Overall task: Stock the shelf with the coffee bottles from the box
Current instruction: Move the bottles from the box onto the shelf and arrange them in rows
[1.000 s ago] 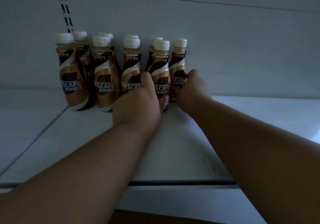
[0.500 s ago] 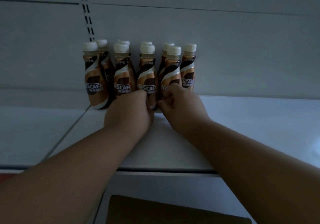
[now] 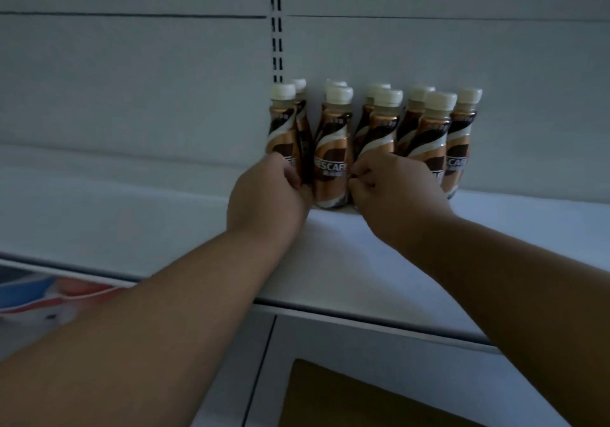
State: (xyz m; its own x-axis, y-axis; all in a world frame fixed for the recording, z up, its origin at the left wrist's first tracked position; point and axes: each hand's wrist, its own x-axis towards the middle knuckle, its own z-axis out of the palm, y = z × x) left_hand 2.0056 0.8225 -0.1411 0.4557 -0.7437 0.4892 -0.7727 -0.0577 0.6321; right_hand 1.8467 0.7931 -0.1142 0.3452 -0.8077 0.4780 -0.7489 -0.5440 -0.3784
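Note:
Several brown-and-gold coffee bottles (image 3: 331, 149) with white caps stand in two rows at the back of the white shelf (image 3: 346, 261). My left hand (image 3: 267, 195) is closed around the lower part of the leftmost front bottle (image 3: 283, 129). My right hand (image 3: 396, 188) has its fingers curled around the base of the third front bottle (image 3: 383, 129) and hides the bottom of the one beside it. All bottles stand upright. The cardboard box (image 3: 363, 400) shows as a brown patch below the shelf edge.
A slotted upright (image 3: 276, 30) runs up the grey back panel behind the bottles. Bare shelf stretches left and right of the group. A red, white and blue package (image 3: 49, 294) lies on the level below at the left.
Both hands have moved left along the front row: the left from the third bottle to the leftmost one, the right from the row's right end to the third. The view has swung left.

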